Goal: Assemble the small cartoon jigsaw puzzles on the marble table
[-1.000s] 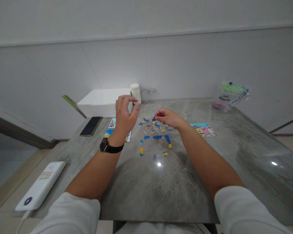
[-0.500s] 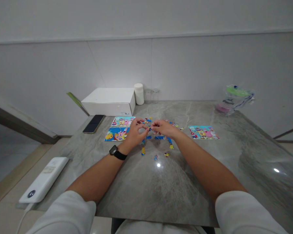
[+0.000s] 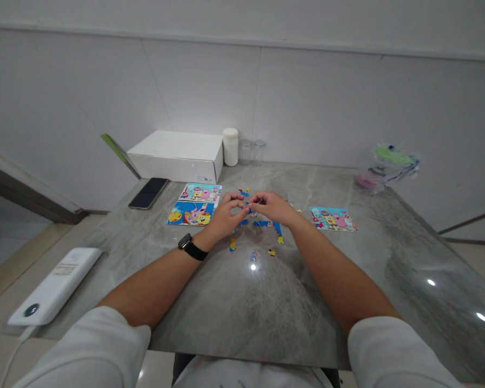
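My left hand (image 3: pixel 227 214) and my right hand (image 3: pixel 271 207) meet over the puzzle pieces at mid-table, fingertips pinched close together. A small blue piece seems to be between them; its outline is too small to make out. Joined blue pieces (image 3: pixel 277 229) lie just below my right hand. Nearer me are a yellow piece (image 3: pixel 232 244), a pale blue and pink piece (image 3: pixel 254 256) and a yellow and red piece (image 3: pixel 271 252). Two colourful cartoon cards, one pink and aqua (image 3: pixel 201 192), one blue (image 3: pixel 191 213), lie left of my left hand.
Another cartoon card (image 3: pixel 333 219) lies to the right. Behind stand a white box (image 3: pixel 173 156), a white bottle (image 3: pixel 230 146) and clear glasses (image 3: pixel 258 153). A phone (image 3: pixel 149 193) and a white power bank (image 3: pixel 56 285) are left; a plastic bag (image 3: pixel 388 168) is back right.
The view has shifted and tilted slightly. Both hands stay together over the pieces, with only small changes in the fingers.
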Action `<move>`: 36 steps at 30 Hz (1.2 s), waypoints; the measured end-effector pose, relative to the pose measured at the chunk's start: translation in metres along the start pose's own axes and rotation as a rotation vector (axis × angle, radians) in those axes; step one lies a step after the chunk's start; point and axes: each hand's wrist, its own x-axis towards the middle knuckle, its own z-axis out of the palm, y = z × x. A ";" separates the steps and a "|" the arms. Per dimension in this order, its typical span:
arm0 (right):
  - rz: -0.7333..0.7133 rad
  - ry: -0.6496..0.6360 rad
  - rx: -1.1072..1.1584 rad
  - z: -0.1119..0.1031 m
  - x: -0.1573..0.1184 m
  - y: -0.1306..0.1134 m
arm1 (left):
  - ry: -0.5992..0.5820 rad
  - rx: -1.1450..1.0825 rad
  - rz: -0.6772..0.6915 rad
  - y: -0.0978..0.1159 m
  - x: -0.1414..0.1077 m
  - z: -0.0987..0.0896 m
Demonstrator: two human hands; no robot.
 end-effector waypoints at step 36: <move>0.006 -0.115 -0.707 0.012 0.005 0.030 | -0.315 0.340 0.177 -0.005 -0.009 -0.003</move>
